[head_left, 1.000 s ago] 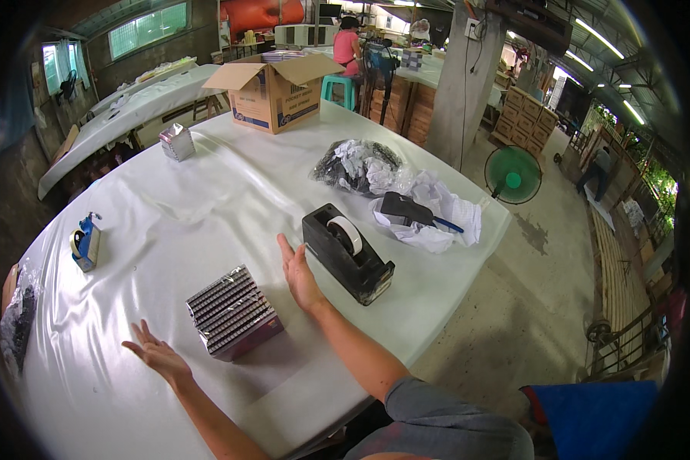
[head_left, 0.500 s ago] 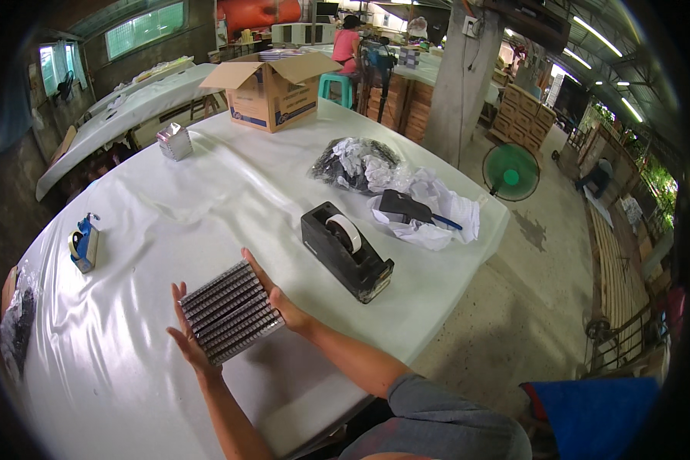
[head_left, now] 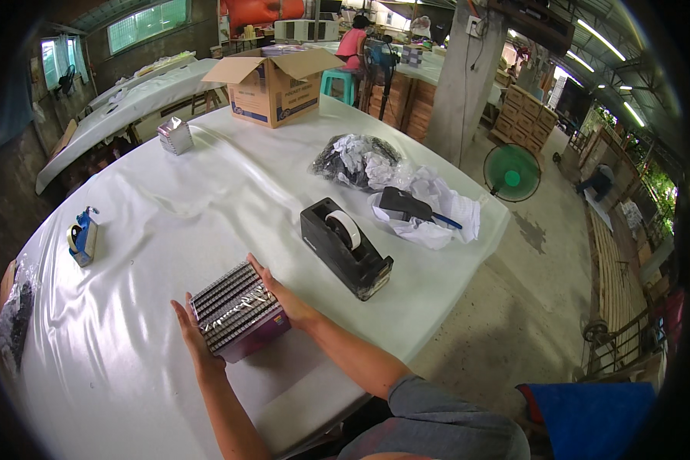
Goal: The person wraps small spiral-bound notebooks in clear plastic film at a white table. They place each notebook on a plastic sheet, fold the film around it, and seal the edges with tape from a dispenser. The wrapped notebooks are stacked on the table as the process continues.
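A bundle of small spiral-bound notebooks [head_left: 236, 308] is held between my two hands just over the near part of the white-covered table. Its wire spines face up in several rows. A shiny glare, like clear film, crosses the top, and a purple cover shows on the near side. My left hand [head_left: 197, 337] presses the bundle's left side with the fingers stretched along it. Along the right side, my right hand [head_left: 282, 297] grips it, fingers reaching to the far corner. A black tape dispenser [head_left: 346, 249] with a roll stands to the right of my hands.
A smaller blue tape dispenser [head_left: 83, 236] sits on the table's left. Farther back are a small wrapped bundle [head_left: 175, 136] and an open cardboard box [head_left: 264, 96]. Crumpled plastic [head_left: 356, 161] and a black tool [head_left: 406, 205] on white wrap lie right. A green fan [head_left: 512, 173] stands beyond.
The bundle has tilted between my hands, so its purple near side now shows and a glare crosses its top. Both hands stay on its sides.
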Demonstrator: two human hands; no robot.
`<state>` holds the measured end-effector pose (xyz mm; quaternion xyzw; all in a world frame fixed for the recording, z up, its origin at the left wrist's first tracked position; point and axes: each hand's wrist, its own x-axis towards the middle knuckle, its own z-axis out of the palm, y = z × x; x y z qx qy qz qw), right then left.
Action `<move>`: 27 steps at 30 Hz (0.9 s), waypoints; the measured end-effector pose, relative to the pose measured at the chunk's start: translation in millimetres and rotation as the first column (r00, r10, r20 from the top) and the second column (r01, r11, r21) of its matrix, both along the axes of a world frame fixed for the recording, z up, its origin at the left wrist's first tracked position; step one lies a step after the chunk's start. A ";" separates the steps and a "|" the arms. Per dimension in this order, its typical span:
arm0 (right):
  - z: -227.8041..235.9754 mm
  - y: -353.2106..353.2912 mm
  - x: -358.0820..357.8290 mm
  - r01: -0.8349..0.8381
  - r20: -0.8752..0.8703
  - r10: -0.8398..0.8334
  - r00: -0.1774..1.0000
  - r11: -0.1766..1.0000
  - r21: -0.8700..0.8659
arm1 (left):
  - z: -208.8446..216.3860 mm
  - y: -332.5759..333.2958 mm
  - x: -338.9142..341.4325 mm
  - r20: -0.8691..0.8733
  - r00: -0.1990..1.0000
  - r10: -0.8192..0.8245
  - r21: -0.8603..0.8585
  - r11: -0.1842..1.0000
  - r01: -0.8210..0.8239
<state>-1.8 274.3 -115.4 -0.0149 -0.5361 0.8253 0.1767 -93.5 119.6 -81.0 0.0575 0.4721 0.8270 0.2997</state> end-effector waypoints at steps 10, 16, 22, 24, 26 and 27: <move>24.5 -8.5 8.8 0.015 -0.313 -0.088 0.946 0.974 -0.228 | 24.5 -1.4 14.8 -0.846 0.531 -0.043 -0.076 0.996 -0.041; 23.5 -16.2 10.8 0.015 -0.096 -0.019 0.995 0.999 -0.050 | -1.7 -6.7 1.6 -0.232 0.973 -0.013 0.014 1.000 0.016; 13.8 -2.1 -2.5 0.155 0.048 -0.148 0.988 0.944 -0.292 | -21.3 -11.4 -19.3 0.026 0.988 -0.150 0.030 0.988 0.150; 4.8 10.9 0.7 0.283 0.174 -0.268 0.947 0.957 -0.063 | -21.6 -13.0 -25.7 -0.015 0.996 -0.083 -0.044 0.996 0.082; 0.2 12.2 0.1 0.214 0.150 -0.189 0.971 0.961 -0.177 | -9.6 -22.5 -27.6 -0.135 0.986 0.098 -0.234 0.964 -0.128; 0.2 8.9 -2.2 0.133 0.142 -0.098 0.985 0.956 -0.260 | -1.5 -24.1 -23.8 -0.131 0.984 0.119 -0.244 0.958 -0.149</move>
